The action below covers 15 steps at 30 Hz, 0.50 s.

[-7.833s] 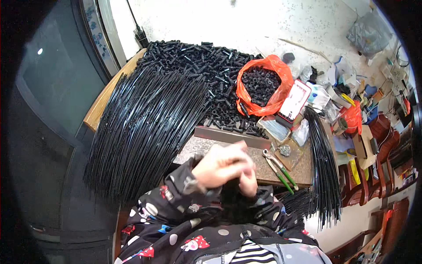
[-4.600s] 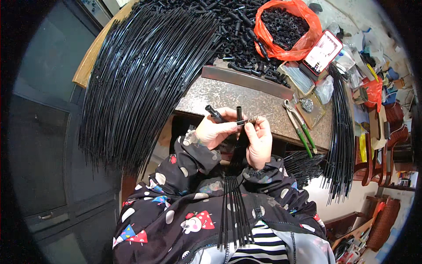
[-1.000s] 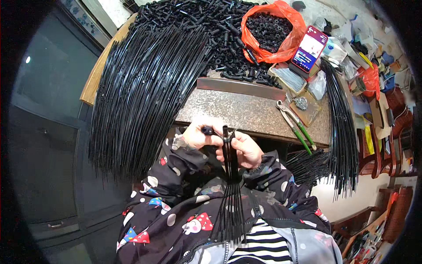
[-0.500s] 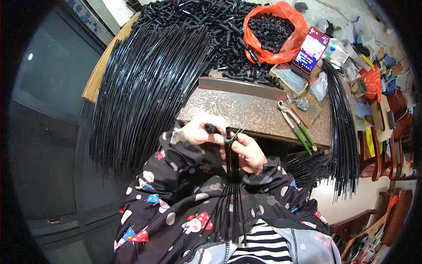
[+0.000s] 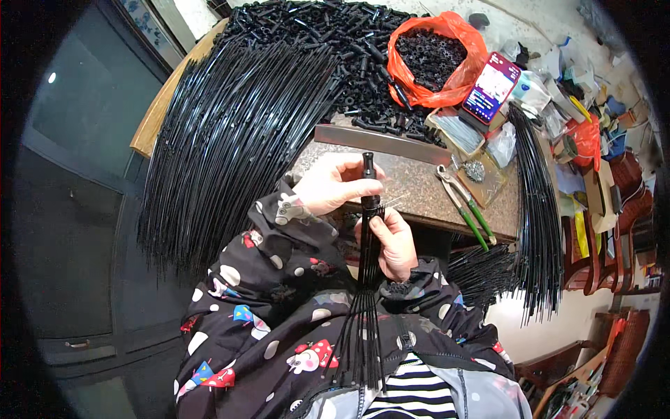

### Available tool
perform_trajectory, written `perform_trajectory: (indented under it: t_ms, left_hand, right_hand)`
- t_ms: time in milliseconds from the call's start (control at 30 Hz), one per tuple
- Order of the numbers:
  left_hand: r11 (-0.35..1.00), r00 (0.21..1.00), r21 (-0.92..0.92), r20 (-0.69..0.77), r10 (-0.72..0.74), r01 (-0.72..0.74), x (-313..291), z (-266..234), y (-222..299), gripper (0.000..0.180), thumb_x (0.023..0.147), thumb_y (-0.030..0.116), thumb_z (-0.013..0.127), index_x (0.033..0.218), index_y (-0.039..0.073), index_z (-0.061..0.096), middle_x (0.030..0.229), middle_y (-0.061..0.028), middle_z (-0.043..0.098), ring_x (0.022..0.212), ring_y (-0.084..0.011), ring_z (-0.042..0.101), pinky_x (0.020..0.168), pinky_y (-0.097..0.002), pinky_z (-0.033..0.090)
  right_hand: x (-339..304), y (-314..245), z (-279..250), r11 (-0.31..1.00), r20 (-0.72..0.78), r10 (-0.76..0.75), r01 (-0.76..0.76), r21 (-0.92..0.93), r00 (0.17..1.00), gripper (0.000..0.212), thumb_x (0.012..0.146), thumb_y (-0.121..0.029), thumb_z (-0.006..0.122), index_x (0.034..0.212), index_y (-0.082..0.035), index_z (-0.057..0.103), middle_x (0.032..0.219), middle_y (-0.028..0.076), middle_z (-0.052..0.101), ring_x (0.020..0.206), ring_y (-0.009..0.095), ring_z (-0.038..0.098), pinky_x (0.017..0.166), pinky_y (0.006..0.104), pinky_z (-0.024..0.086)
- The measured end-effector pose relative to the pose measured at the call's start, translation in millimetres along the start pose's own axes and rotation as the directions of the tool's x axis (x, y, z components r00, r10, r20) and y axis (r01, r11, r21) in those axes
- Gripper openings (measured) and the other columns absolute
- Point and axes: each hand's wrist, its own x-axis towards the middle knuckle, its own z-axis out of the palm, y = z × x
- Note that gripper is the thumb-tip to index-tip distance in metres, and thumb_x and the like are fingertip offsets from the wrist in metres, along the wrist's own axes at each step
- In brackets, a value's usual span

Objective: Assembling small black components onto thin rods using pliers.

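Observation:
My left hand (image 5: 328, 187) pinches a black tubular plastic fitting (image 5: 368, 166) between thumb and fingers. The fitting stands upright at the top end of a bundle of thin black rods (image 5: 367, 307). Just below it, my right hand (image 5: 395, 246) grips the bundle, thumb in front and fingers behind. The rods hang down and fan out over my patterned jacket. A few thin pale wires (image 5: 393, 202) stick out sideways near my right thumb. Whether the rod ends sit inside the fitting cannot be made out.
A metal bar (image 5: 380, 142) lies across the speckled tabletop (image 5: 412, 188). Left of it spreads a large heap of black rods (image 5: 230, 153); black fittings (image 5: 293, 24) pile up behind. Green-handled pincers (image 5: 466, 207), a phone (image 5: 493, 87) and a red plastic bag (image 5: 481, 42) are at right.
My left hand has lifted the fitting from beside the bundle and turned it upright over the top of the rods. My right hand still grips the bundle, slightly lower.

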Motion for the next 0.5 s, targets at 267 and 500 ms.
perform_trajectory:
  t_ms: [267, 500]
  left_hand:
    - [0.964, 0.993, 0.245, -0.033, 0.114, -0.103, -14.5, -2.9, 16.1, 0.020, 0.078, 0.005, 0.059, 0.097, 0.001, 0.052, 0.082, -0.0012, 0.057, 0.075, -0.0083, 0.054, 0.070, -0.0225, 0.044]
    - [0.582, 0.881, 0.789, -0.118, 0.459, -0.197, -3.9, 14.2, 6.0, 0.029, 0.073, 0.022, 0.067, 0.069, 0.001, 0.048, 0.050, -0.0076, 0.053, 0.042, -0.0143, 0.053, 0.042, -0.0249, 0.040]
  right_hand:
    - [0.4, -4.0, 12.2, 0.991, 0.010, 0.122, -0.122, 0.051, 0.993, 0.014, 0.083, -0.015, 0.056, 0.087, -0.004, 0.050, 0.078, 0.004, 0.057, 0.065, 0.009, 0.052, 0.059, 0.0225, 0.042]
    - [5.0, -7.8, 2.2, 0.991, 0.057, 0.099, -0.104, 0.085, 0.993, 0.016, 0.084, -0.018, 0.055, 0.090, -0.004, 0.050, 0.076, 0.006, 0.056, 0.065, 0.012, 0.051, 0.061, 0.0246, 0.042]
